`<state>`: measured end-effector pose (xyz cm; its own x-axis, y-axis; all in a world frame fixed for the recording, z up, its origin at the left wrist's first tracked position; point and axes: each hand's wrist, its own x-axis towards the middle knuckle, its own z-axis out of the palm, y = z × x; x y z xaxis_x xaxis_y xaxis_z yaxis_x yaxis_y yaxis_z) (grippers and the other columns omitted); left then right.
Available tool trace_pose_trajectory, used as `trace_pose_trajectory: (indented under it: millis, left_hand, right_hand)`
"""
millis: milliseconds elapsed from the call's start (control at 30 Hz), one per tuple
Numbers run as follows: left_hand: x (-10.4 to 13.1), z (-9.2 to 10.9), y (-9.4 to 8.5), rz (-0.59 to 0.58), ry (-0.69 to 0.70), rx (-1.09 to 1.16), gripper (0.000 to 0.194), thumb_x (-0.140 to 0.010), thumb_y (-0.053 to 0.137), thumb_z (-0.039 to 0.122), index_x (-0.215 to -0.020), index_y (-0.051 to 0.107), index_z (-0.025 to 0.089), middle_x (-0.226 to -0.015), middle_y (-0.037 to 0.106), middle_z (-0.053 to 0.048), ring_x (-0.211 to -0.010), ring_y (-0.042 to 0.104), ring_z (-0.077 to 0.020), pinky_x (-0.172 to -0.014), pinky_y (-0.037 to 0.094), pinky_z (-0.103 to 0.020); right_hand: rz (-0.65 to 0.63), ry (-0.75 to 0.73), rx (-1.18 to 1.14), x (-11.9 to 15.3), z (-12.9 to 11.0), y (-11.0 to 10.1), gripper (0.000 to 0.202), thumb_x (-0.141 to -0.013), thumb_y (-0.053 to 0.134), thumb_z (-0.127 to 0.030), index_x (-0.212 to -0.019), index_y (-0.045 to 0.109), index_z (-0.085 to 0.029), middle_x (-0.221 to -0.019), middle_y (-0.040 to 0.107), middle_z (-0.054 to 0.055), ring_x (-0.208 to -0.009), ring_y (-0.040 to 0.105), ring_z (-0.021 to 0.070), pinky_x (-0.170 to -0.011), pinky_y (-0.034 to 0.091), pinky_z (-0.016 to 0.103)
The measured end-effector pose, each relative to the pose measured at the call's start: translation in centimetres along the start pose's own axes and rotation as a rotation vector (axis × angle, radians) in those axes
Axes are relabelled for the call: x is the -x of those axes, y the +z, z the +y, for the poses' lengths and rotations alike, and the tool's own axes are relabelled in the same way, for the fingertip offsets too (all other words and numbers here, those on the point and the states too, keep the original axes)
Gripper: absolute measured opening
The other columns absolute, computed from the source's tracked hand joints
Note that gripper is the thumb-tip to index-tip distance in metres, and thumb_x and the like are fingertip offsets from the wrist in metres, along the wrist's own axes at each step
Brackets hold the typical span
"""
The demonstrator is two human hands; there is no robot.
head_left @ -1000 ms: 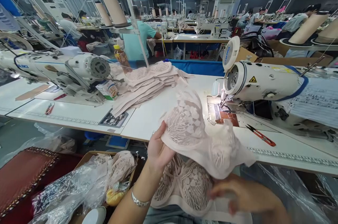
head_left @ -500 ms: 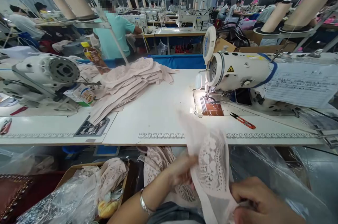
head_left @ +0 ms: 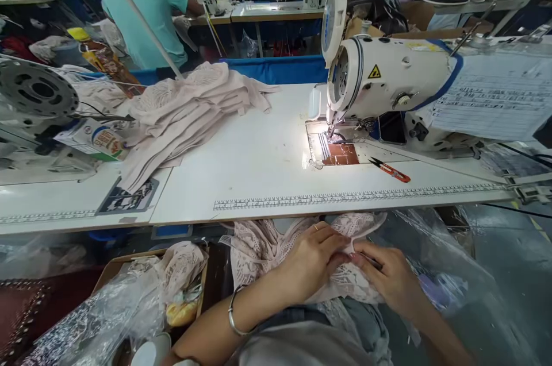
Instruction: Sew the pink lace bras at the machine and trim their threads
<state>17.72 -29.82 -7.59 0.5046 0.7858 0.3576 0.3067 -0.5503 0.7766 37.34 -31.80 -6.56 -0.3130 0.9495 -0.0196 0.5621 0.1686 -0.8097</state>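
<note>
We see left hand (head_left: 313,259) and right hand (head_left: 390,277) pinching the lace bra (head_left: 353,285) close together, probably to steady that short edge.

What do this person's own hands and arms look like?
Ungloved, no long sleeves. The left hand has a ring on one finger, with a slim, silver-coloured bangle at that wrist; no jewellery shows on the right hand.
</note>
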Motion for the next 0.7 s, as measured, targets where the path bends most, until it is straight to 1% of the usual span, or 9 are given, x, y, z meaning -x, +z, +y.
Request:
trace_pose_trajectory:
  millis: [133,200,267,367,433,500,533,600,700]
  left_hand:
    - [0.0,-0.8,0.6,0.014,0.02,-0.088,0.023,-0.097,0.057,0.031,-0.107,0.073,0.016,-0.092,0.072,-0.013,-0.09,0.063,-0.0265,-0.08,0.051,-0.035]
    - [0.1,-1.0,0.6,0.057,0.022,-0.088,0.019,-0.097,0.057,0.027,-0.098,0.072,0.017,-0.086,0.069,-0.011,-0.086,0.062,-0.0249,-0.076,0.05,-0.033]
    - [0.2,-1.0,0.4,0.123,-0.01,-0.042,0.014,-0.095,0.059,0.024,-0.091,0.071,0.018,-0.084,0.068,-0.01,-0.083,0.062,-0.0232,-0.072,0.049,-0.031]
    - [0.4,-0.8,0.2,0.206,-0.171,0.086,0.009,-0.087,0.069,0.022,-0.08,0.068,0.018,-0.079,0.066,-0.007,-0.073,0.061,-0.0194,-0.064,0.046,-0.027]
    - [0.5,-0.5,0.0,0.207,-0.281,0.179,0.014,-0.082,0.076,0.022,-0.072,0.066,0.018,-0.074,0.064,-0.004,-0.068,0.059,-0.0169,-0.061,0.043,-0.025]
    - [0.4,-0.4,-0.4,0.188,-0.349,0.258,0.017,-0.078,0.08,0.023,-0.069,0.067,0.017,-0.071,0.063,-0.003,-0.067,0.058,-0.0159,-0.061,0.042,-0.025]
    - [0.3,-0.4,-0.7,0.184,-0.379,0.295,0.017,-0.077,0.081,0.024,-0.069,0.067,0.017,-0.071,0.063,-0.002,-0.068,0.058,-0.0158,-0.062,0.042,-0.025]
    - [0.1,-0.7,-1.6,0.195,-0.441,0.39,0.015,-0.075,0.082,0.025,-0.07,0.07,0.016,-0.072,0.064,-0.003,-0.069,0.059,-0.0157,-0.063,0.043,-0.025]
    - [-0.1,-1.3,-3.0,0.221,-0.472,0.552,0.016,-0.069,0.086,0.026,-0.07,0.073,0.016,-0.075,0.065,-0.003,-0.072,0.06,-0.0158,-0.067,0.045,-0.025]
  right_hand:
    - [0.02,-0.147,0.022,0.0,-0.2,0.5,0.033,-0.101,0.044,-0.034,-0.079,0.064,-0.02,-0.058,0.056,-0.003,-0.048,0.048,0.0124,-0.046,0.037,0.024]
    - [0.075,-0.233,0.061,0.0,0.3,0.6,0.028,-0.101,0.046,-0.03,-0.086,0.068,-0.021,-0.065,0.065,-0.001,-0.052,0.056,0.0138,-0.05,0.044,0.025]
    - [0.219,-0.321,0.152,-0.1,1.2,0.8,0.021,-0.098,0.054,-0.029,-0.09,0.072,-0.023,-0.071,0.068,0.0,-0.058,0.06,0.0148,-0.056,0.048,0.026]
    - [0.48,-0.4,0.326,-0.3,3.1,1.2,0.015,-0.093,0.063,-0.028,-0.093,0.078,-0.028,-0.081,0.071,0.003,-0.069,0.06,0.0174,-0.063,0.051,0.028]
    - [0.537,-0.42,0.417,-0.6,4.0,1.4,0.015,-0.092,0.064,-0.026,-0.095,0.078,-0.03,-0.1,0.075,0.004,-0.087,0.062,0.0207,-0.076,0.052,0.031]
    - [0.476,-0.438,0.468,-0.9,4.3,1.1,0.017,-0.094,0.061,-0.023,-0.096,0.076,-0.03,-0.113,0.074,0.003,-0.105,0.062,0.0236,-0.093,0.049,0.038]
    - [0.415,-0.451,0.469,-0.9,4.2,0.8,0.018,-0.096,0.058,-0.022,-0.095,0.075,-0.029,-0.111,0.074,0.003,-0.107,0.062,0.0241,-0.097,0.046,0.041]
    - [0.253,-0.459,0.402,-0.8,3.8,-0.4,0.023,-0.1,0.052,-0.024,-0.087,0.071,-0.026,-0.094,0.074,0.004,-0.096,0.065,0.0235,-0.094,0.047,0.044]
    - [-0.016,-0.406,0.183,-0.3,3.4,-3.0,0.039,-0.102,0.049,-0.041,-0.07,0.063,-0.024,-0.071,0.064,0.003,-0.077,0.061,0.0213,-0.079,0.05,0.041]
